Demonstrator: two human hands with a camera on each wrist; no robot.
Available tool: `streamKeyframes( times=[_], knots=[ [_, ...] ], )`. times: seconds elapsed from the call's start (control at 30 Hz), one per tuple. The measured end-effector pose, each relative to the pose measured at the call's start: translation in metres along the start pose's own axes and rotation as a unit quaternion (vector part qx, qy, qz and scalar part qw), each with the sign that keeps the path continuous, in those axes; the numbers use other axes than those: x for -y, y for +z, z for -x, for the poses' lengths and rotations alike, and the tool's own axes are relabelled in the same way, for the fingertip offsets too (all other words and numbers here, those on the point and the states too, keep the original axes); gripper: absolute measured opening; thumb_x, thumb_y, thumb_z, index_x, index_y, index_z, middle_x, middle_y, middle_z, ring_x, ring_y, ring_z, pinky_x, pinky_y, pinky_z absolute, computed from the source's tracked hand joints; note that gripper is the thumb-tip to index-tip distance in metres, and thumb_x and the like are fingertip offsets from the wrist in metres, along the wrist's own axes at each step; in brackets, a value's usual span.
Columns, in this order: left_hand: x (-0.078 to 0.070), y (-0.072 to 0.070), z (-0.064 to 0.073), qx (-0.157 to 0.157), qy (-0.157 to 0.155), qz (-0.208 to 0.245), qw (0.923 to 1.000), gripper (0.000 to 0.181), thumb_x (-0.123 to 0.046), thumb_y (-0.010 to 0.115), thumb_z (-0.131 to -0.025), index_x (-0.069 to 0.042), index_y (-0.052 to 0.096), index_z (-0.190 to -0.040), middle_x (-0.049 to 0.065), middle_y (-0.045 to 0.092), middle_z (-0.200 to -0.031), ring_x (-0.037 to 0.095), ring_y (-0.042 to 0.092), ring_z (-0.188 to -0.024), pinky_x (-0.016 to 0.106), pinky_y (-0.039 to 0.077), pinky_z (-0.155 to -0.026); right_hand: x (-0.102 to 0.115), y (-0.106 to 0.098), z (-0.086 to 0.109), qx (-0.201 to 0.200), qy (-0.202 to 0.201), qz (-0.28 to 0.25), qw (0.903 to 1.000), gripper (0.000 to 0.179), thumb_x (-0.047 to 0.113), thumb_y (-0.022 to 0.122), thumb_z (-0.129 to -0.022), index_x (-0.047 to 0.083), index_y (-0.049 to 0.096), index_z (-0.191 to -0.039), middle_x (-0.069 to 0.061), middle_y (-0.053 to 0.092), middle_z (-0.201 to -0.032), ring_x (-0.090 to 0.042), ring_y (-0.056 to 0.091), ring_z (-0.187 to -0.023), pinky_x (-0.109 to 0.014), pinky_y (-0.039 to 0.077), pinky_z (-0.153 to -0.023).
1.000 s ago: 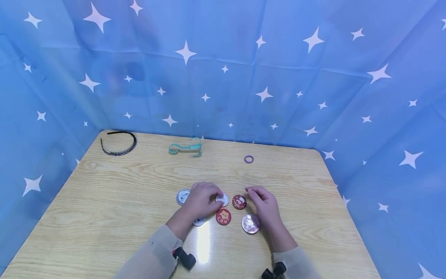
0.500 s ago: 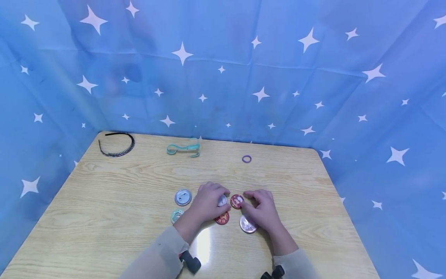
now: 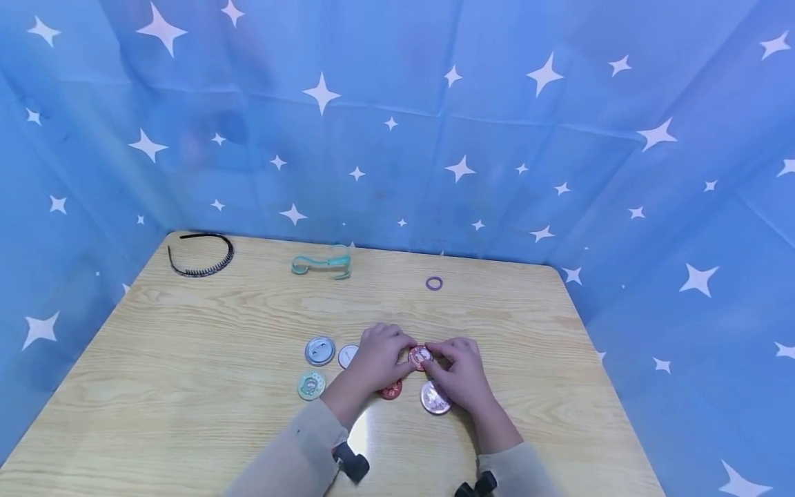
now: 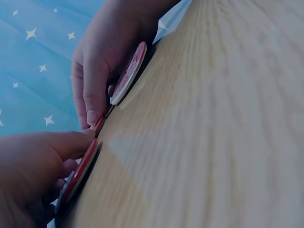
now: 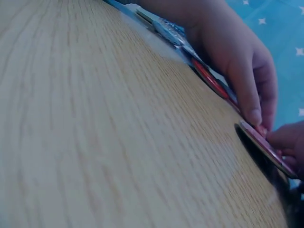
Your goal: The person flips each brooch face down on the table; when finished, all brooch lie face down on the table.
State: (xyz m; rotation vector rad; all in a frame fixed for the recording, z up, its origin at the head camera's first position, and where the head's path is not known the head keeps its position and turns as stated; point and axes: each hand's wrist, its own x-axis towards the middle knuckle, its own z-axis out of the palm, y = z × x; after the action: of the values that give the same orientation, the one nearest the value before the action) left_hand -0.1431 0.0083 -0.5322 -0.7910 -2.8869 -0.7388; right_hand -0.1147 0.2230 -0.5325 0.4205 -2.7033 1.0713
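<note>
A round red button badge lies between my two hands, near the middle of the table. My left hand grips its left edge between thumb and fingers. From the other side, my right hand pinches the right edge. Another red badge lies just below, partly covered by the left wrist; its rim shows in the left wrist view. A shiny pink badge rests beside the right thumb, partly under that hand.
Left of the left hand lie a pin-back badge turned face down, a white-backed badge and a teal badge. Along the table's back are a black headband, a teal strap-like item and a purple ring.
The left hand has moved right, leaving the white-backed badge and reaching the red one. The right hand has come in to the red badge's right edge. The teal badge has come into view.
</note>
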Motion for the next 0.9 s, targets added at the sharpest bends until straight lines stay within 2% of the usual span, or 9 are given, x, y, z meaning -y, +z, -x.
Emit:
streamKeyframes(
  times=[0.13, 0.37, 0.53, 0.73, 0.9],
  knots=[
    [0.0021, 0.0014, 0.0008, -0.007, 0.001, 0.013, 0.9999, 0.042, -0.051, 0.08, -0.093, -0.024, 0.078, -0.125, -0.007, 0.068, -0.113, 0.02, 0.057, -0.111, 0.045, 0.043, -0.1, 0.0002, -0.001, 0.0001, 0.009, 0.004, 0.007, 0.9999, 0.037, 0.02, 0.09, -0.082, 0.01, 0.082, -0.116, 0.0, 0.072, -0.1, -0.037, 0.053, -0.114, -0.056, 0.039, -0.101],
    [0.0018, -0.0025, 0.0038, -0.015, 0.005, 0.028, 0.9995, 0.041, -0.051, 0.08, -0.093, -0.024, 0.079, -0.124, -0.007, 0.069, -0.11, 0.018, 0.056, -0.107, 0.044, 0.043, -0.1, 0.0003, -0.0026, -0.0005, 0.031, 0.033, -0.002, 0.999, 0.04, 0.022, 0.093, -0.081, 0.013, 0.082, -0.118, 0.004, 0.072, -0.1, -0.035, 0.051, -0.119, -0.054, 0.038, -0.103],
    [0.0038, 0.0001, 0.0029, -0.027, 0.007, 0.04, 0.9988, 0.039, -0.049, 0.082, -0.092, -0.024, 0.08, -0.122, -0.009, 0.073, -0.108, 0.018, 0.059, -0.106, 0.044, 0.043, -0.098, 0.0004, -0.0027, -0.0015, 0.027, 0.05, -0.028, 0.998, 0.038, 0.019, 0.096, -0.08, 0.013, 0.082, -0.115, 0.01, 0.074, -0.097, -0.03, 0.05, -0.119, -0.05, 0.04, -0.099],
    [0.0062, 0.0031, 0.0019, -0.04, 0.006, 0.057, 0.9975, 0.038, -0.044, 0.087, -0.088, -0.025, 0.079, -0.121, -0.011, 0.076, -0.108, 0.016, 0.06, -0.103, 0.044, 0.044, -0.097, 0.0019, -0.0026, -0.0018, 0.019, 0.068, -0.043, 0.9965, 0.038, 0.016, 0.096, -0.079, 0.014, 0.083, -0.115, 0.007, 0.074, -0.1, -0.027, 0.049, -0.118, -0.047, 0.042, -0.098],
    [0.0073, 0.0046, 0.0016, -0.047, 0.005, 0.062, 0.997, 0.038, -0.043, 0.088, -0.087, -0.026, 0.079, -0.12, -0.015, 0.075, -0.098, 0.014, 0.059, -0.101, 0.044, 0.043, -0.097, 0.0021, -0.0025, -0.0021, 0.017, 0.082, -0.056, 0.9949, 0.036, 0.014, 0.096, -0.08, 0.016, 0.083, -0.114, 0.005, 0.074, -0.103, -0.025, 0.049, -0.117, -0.047, 0.043, -0.098]
  ],
)
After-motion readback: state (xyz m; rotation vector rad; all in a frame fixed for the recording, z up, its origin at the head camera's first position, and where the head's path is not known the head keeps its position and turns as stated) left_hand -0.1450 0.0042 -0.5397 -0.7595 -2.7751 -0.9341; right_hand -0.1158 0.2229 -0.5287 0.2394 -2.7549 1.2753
